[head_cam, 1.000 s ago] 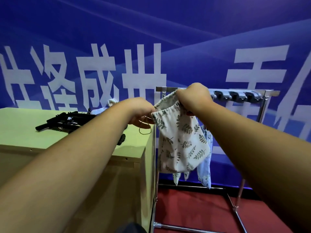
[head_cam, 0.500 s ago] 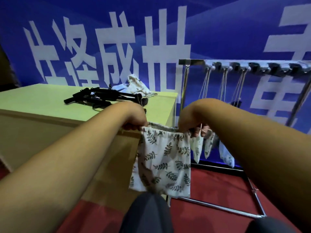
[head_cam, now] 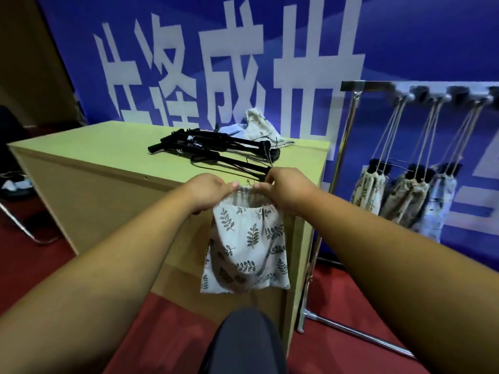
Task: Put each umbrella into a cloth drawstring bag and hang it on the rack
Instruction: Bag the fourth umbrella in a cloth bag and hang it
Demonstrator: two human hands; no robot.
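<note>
A white cloth drawstring bag with a leaf print (head_cam: 247,249) hangs in front of the table's near edge. My left hand (head_cam: 209,191) and my right hand (head_cam: 287,188) each pinch its rim and hold the mouth apart. Several folded black umbrellas (head_cam: 213,149) lie on the green table (head_cam: 108,149) just beyond my hands. More cloth bags (head_cam: 256,128) are heaped behind them. On the metal rack (head_cam: 359,86) at the right, three filled bags (head_cam: 405,198) hang by their cords from hooks.
A blue banner with large white characters covers the wall behind. Red carpet lies under the table and the rack's base bar (head_cam: 351,330). A chair leg (head_cam: 24,228) stands at the far left. My dark-clad knee (head_cam: 243,344) is below the bag.
The bag came away from the rack and down to the table's near edge. Both hands now hold its mouth open; the view swung left and down.
</note>
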